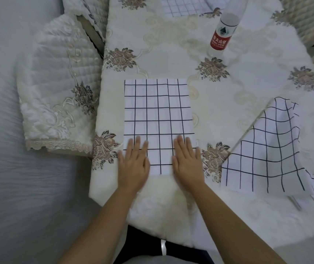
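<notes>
Left hand (pixel 133 164) and right hand (pixel 188 162) lie flat, fingers straight, side by side.

I see a red-labelled water bottle (pixel 221 34) sitting on the floral quilted cover (pixel 171 54). A loose checked cloth (pixel 266 153) lies rumpled to the right, another checked piece (pixel 179 6) at the far edge, and a quilted cushion (pixel 57 82) to the left.

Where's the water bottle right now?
In the head view, the bottle sits at the top right on the floral cover, far beyond the folded checked cloth in the middle and just right of another checked cloth at the top edge.
</notes>
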Demonstrator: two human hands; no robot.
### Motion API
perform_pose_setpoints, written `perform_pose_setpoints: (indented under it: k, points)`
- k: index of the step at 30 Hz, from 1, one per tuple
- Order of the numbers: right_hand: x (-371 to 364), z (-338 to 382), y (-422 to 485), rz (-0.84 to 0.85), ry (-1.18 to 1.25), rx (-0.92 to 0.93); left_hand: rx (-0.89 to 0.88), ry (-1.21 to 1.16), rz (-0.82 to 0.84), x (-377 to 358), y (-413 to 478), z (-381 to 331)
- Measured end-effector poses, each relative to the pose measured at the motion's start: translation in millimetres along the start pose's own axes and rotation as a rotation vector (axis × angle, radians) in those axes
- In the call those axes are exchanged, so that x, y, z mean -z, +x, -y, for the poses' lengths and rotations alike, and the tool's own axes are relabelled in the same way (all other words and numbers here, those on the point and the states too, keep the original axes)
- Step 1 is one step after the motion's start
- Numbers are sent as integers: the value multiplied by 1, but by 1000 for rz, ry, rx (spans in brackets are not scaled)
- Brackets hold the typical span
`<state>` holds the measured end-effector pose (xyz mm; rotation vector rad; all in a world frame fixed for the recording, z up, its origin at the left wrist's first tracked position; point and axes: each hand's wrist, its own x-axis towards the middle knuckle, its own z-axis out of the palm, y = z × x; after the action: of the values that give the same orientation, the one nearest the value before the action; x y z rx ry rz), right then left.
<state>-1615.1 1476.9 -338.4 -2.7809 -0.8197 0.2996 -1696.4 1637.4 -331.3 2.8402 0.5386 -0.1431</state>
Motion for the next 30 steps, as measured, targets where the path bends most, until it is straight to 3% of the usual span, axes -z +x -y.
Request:
perform_pose_setpoints:
  k: [8, 11, 14, 16, 21, 30]
  points:
    - [11, -24, -2, -42, -24, -135, 87, -66, 3, 10, -1, 17]
    - [20, -15, 6, -10, 170, -213, 144, -152, -12, 20, 7, 7]
    - [44, -8, 11, -57, 527, -344, 219, -230, -17, 33, 21, -9]
    - [63, -7, 10, -105, 717, -424, 159, -309, -54, 42, 29, -25]
    - [94, -16, -5, -236, 846, -475, -75, -579, 17, 69, 29, -81]
    - [133, -80, -44, -355, 790, -419, -242, -566, 174, 61, 10, -183]
